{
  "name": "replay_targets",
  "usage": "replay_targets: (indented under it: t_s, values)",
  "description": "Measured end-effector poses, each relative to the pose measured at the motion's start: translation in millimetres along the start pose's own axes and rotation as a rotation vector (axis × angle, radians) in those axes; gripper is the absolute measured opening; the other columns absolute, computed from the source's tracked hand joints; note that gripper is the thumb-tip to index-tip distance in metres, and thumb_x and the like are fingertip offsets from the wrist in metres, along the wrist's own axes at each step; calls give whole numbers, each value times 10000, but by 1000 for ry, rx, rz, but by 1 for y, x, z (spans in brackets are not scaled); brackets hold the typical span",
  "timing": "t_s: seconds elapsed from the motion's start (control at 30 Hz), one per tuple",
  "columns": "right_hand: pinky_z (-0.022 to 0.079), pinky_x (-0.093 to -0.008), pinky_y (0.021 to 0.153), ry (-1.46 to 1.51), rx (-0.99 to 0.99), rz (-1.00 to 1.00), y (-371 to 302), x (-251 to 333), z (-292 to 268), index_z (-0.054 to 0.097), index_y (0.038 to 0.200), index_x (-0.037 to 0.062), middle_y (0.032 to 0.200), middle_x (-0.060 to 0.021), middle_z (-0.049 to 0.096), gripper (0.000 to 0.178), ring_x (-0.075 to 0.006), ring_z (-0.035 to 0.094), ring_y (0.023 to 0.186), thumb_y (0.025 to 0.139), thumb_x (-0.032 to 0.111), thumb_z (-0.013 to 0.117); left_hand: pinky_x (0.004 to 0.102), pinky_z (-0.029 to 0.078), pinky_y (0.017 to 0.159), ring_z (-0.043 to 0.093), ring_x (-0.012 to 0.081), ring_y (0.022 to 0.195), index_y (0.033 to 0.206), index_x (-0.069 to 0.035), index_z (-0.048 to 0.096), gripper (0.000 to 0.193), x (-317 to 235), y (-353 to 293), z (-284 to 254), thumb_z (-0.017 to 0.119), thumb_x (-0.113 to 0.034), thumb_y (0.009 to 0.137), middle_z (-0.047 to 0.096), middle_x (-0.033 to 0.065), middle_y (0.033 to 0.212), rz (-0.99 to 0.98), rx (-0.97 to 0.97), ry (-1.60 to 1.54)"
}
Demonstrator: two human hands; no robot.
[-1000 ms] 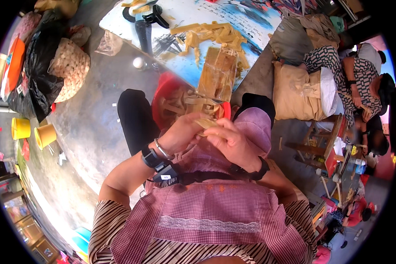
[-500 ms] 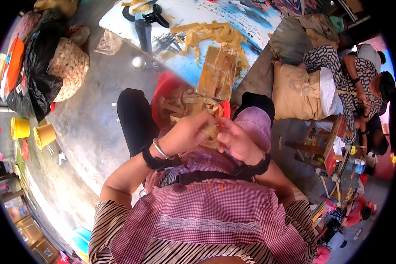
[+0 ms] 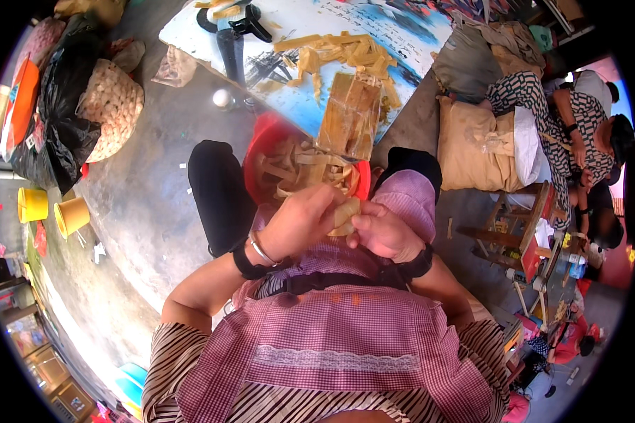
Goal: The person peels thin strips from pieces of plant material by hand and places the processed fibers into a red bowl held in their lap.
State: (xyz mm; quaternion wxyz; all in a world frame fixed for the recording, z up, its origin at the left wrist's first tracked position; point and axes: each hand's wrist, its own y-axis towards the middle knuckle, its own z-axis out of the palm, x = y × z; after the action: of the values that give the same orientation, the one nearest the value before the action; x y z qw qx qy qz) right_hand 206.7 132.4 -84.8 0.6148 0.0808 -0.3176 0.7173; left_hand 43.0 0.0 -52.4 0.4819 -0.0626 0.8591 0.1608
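The flat, pale-yellow strip [image 3: 344,217] now shows broader between our left hand [image 3: 305,221] and right hand [image 3: 389,233], fingers of both gripping it, near the red plastic basin [image 3: 264,130]; we seem to be adjusting its folds.

Pale yellow is shown by the strip [image 3: 344,217], red by the basin [image 3: 259,132]. The surface [image 3: 187,34] is patterned in white, blue and black. The apron [image 3: 317,321] is checked pinkish-red and white; the sleeves [image 3: 173,356] are striped dark and cream.
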Motion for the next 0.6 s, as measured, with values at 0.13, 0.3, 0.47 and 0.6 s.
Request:
replay_targets:
  t_s: [0.13, 0.3, 0.47, 0.6]
  values:
    - [495, -240, 662, -144, -116, -10, 0, 12, 10, 551, 1182, 62, 1084, -25, 603, 265, -120, 591, 932, 937, 163, 548, 275, 522, 658, 639, 199, 747, 1019, -15, 567, 233, -12, 0, -9, 665, -65, 814, 615, 106, 862, -117, 37, -84]
    - [394, -167, 477, -92, -232, 45, -6, 33, 21, 572, 1124, 54, 943, -12, 610, 233, -59, 550, 707, 922, 170, 573, 231, 492, 701, 586, 84, 792, 978, 1, 561, 119, 18, -4, -4, 607, -26, 871, 606, 22, 868, -288, -14, -396]
    - [231, -148, 403, -337, -418, -16, -15, 43, -14, 611, 945, 33, 719, 34, 532, 107, 2, 333, 489, 883, 117, 588, 195, 452, 692, 529, 40, 772, 926, -7, 553, 64, 23, -12, -8, 601, -30, 892, 572, -20, 852, -314, -30, -632]
    - [228, -149, 397, -332, -454, -53, -20, 47, -14, 609, 911, 38, 686, 43, 517, 82, 5, 330, 473, 876, 109, 590, 210, 464, 706, 541, 60, 775, 989, -3, 563, 118, 5, -16, -15, 594, -81, 907, 573, -6, 869, -209, 62, -394]
